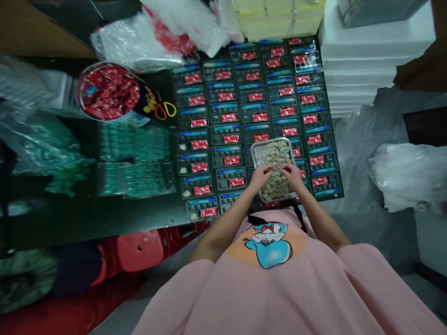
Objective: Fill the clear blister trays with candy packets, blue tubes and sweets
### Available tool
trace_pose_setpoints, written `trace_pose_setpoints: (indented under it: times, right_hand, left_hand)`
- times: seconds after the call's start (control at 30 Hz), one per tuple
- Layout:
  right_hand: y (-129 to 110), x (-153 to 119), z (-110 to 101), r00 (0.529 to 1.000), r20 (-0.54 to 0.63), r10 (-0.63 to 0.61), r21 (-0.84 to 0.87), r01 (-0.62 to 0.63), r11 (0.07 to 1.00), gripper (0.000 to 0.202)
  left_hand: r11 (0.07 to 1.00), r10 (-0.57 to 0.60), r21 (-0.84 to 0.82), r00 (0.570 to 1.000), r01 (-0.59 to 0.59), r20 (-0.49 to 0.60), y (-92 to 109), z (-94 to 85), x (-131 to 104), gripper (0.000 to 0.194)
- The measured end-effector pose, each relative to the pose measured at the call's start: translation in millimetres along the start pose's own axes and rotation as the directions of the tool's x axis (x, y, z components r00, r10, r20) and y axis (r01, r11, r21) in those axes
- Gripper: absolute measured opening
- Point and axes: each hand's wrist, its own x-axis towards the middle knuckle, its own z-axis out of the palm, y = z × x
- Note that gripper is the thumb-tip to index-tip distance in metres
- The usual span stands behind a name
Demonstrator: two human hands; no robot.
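A clear tray [253, 150] filled with small beige and green pieces [275, 188] rests over the rows of packs at the table's front right. My left hand [260, 177] is at the tray's left side, fingers bent over the pieces. From the right, my right hand [293, 176] reaches in, its fingertips close to those of the left. Both hands have their fingers closed; whatever they pinch is too small to name. Around the tray lie black compartment packs [230, 157], each with a blue pen and a red packet [231, 138]. A few at the left also hold a small beige piece.
Left of the packs stand a round tub of red packets [110, 93], scissors [165, 110] and green items in stacks [134, 179]. Plastic bags [136, 42] lie behind. White foam boxes [363, 60] stand back right; red stools [139, 250] are at front left.
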Motion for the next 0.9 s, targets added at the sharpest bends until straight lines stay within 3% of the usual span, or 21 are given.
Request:
trace_pose_setpoints:
  times: [0.13,0.27,0.33,0.43,0.6,0.77,0.9]
  right_hand:
    - [-6,-2,1,0.995,0.094,0.021,0.161,-0.036,0.986,0.025]
    - [-5,-1,3,0.988,0.153,-0.009,0.179,-0.019,0.984,0.025]
    - [-2,5,1,0.987,0.158,-0.033,0.103,0.017,0.995,0.022]
    - [1,19,-3,0.994,0.1,-0.052,-0.15,0.066,0.986,0.018]
    - [-2,37,2,0.986,0.143,-0.089,-0.504,0.15,0.85,0.016]
    - [-3,37,11,0.966,0.215,-0.144,-0.568,0.244,0.786,0.013]
    - [1,37,5,0.955,0.23,-0.189,-0.483,0.281,0.829,0.011]
  left_hand:
    - [0.987,-0.055,-0.153,0.998,0.057,0.013,-3,9.3,2,0.02]
    - [0.967,-0.097,-0.236,0.995,0.094,0.003,-7,11.1,0,0.016]
    - [0.953,-0.139,-0.279,0.989,0.12,-0.052,-10,11.0,-2,0.014]
    - [0.914,-0.236,-0.369,0.962,0.171,-0.139,-17,8.9,-6,0.012]
    - [0.832,-0.373,-0.489,0.917,0.263,-0.141,-24,4.5,-13,0.016]
    - [0.744,-0.43,-0.604,0.896,0.285,-0.107,-21,5.0,-15,0.022]
    - [0.721,-0.434,-0.637,0.894,0.273,-0.109,-20,6.1,-13,0.024]
